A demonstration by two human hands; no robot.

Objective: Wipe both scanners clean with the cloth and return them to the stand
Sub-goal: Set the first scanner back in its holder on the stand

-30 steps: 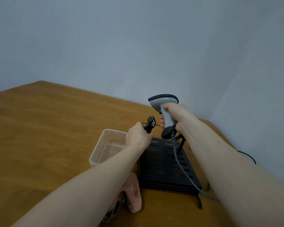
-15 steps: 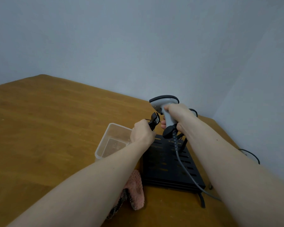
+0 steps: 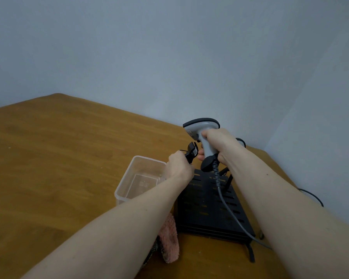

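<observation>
A grey scanner (image 3: 203, 133) is held upright above the black stand (image 3: 210, 210).

In the head view, the right hand (image 3: 220, 146) is clenched around the scanner's handle; its long axis runs vertically, head on top and facing left, with the cable (image 3: 226, 206) trailing down over the stand. The left hand (image 3: 178, 168) is closed on the stand's black cradle clip (image 3: 191, 153), just left of the right fingers. A clear tub (image 3: 129, 184) and pink cloth (image 3: 169, 240) lie below the left forearm on the wooden table (image 3: 48, 158).
</observation>
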